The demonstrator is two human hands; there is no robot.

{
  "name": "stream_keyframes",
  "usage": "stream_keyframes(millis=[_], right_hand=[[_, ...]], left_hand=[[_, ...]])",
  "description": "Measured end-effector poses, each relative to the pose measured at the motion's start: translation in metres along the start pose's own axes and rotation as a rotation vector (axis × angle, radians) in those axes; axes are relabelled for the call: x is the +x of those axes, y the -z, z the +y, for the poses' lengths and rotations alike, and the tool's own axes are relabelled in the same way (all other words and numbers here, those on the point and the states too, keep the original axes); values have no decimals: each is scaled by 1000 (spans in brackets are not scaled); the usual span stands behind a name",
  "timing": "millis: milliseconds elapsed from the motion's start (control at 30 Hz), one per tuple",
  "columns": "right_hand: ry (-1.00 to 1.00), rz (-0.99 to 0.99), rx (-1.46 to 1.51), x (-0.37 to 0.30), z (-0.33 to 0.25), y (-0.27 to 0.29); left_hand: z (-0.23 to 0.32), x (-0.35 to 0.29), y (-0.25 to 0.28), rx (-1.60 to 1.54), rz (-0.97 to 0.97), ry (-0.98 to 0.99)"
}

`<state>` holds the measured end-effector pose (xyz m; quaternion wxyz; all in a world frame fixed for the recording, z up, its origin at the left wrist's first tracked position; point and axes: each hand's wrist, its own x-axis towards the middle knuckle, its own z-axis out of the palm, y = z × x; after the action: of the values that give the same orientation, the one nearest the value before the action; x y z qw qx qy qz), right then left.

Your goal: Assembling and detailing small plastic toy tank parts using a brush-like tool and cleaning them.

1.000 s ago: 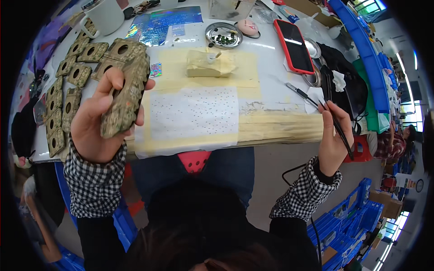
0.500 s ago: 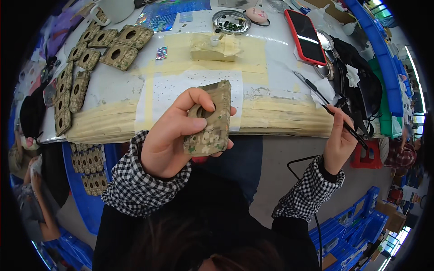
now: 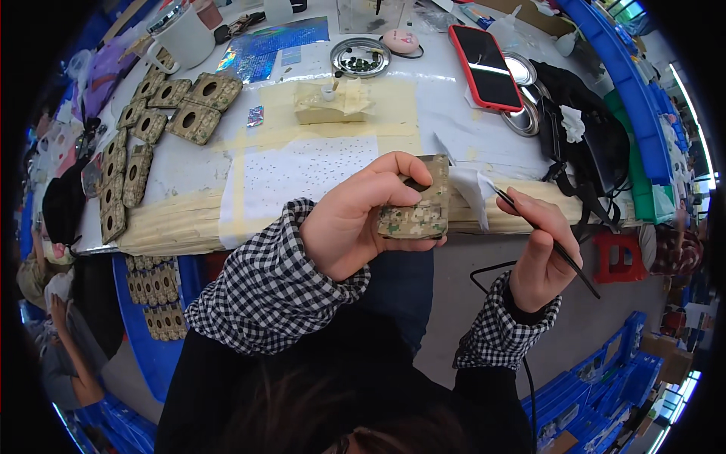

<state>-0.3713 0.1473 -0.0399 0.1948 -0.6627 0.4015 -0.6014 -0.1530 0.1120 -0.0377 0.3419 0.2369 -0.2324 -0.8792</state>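
My left hand point(image 3: 352, 208) is closed around a camouflage-patterned casing point(image 3: 412, 218), held up over the table's front edge. Thumb and forefinger rest near its round opening, partly hiding it. To the right, my right hand point(image 3: 546, 253) grips slim black tweezers point(image 3: 579, 274), pointing up and to the left. Their tip touches or nearly touches a white tissue point(image 3: 475, 195) beside the casing; whether it is pinched I cannot tell. More camouflage casings point(image 3: 193, 122) with round holes lie grouped on the left of the table.
A speckled white sheet point(image 3: 280, 178) lies ahead, below a tape-covered block point(image 3: 329, 113) with a tiny white cup. Farther back are a metal dish point(image 3: 360, 57) of small dark pieces, a red-cased phone point(image 3: 485, 68) and a white mug point(image 3: 185, 41). A blue bin point(image 3: 140, 333) of casings stands below left.
My left hand has carried the casing to the right. My right hand has lowered slightly and shifted left with the tweezers. The white tissue has moved left, toward the casing.
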Motion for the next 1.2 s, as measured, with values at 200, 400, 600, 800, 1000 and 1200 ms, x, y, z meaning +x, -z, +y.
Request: stream_keyframes(millis=[200, 400, 600, 800, 1000, 1200], right_hand=[[100, -258, 188, 16, 10, 13], [35, -439, 332, 33, 19, 16], [66, -562, 349, 38, 24, 19], [126, -626, 274, 42, 21, 23], [139, -554, 245, 38, 19, 19], [45, -263, 230, 28, 24, 18]], left_hand=[[-6, 12, -11, 105, 40, 52], [-7, 16, -14, 130, 50, 77], [-9, 17, -12, 171, 49, 65], [-9, 17, -17, 225, 67, 77], [-10, 16, -16, 209, 71, 64], [-9, 15, -14, 191, 63, 58]])
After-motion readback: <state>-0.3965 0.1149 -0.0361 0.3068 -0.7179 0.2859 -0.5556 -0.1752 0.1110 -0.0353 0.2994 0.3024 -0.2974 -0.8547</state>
